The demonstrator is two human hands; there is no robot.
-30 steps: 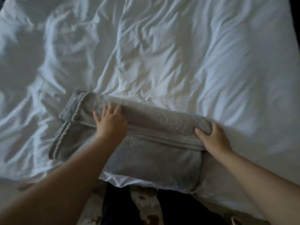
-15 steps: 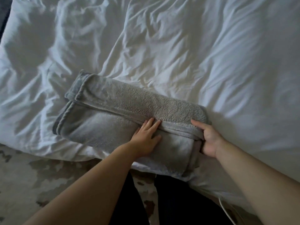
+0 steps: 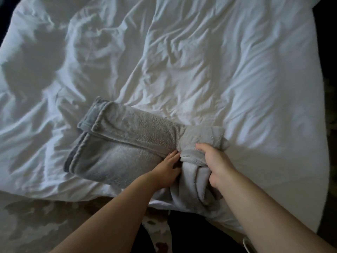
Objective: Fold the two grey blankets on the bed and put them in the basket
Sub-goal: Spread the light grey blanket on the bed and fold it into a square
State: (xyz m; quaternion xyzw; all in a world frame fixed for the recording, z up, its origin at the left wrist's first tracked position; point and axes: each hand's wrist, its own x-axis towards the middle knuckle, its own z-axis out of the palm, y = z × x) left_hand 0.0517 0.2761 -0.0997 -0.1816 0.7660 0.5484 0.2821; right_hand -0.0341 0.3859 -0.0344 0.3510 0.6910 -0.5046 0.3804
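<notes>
One grey fleece blanket (image 3: pixel 118 143) lies folded in a long band on the white bed (image 3: pixel 200 61), near its front edge. My right hand (image 3: pixel 215 161) grips the blanket's right end, which is lifted and bunched over toward the left. My left hand (image 3: pixel 167 168) lies flat with fingers together on the blanket's middle, right at the crease. A second blanket and the basket are not in view.
The white duvet is rumpled all over. A patterned rug (image 3: pixel 45 220) covers the floor at the lower left. My dark trousers (image 3: pixel 191 230) show at the bottom. A white cable (image 3: pixel 245 245) lies at the bottom right.
My right hand has closed on the blanket's right end and raised it over toward the left. My left hand stayed pressed at the middle.
</notes>
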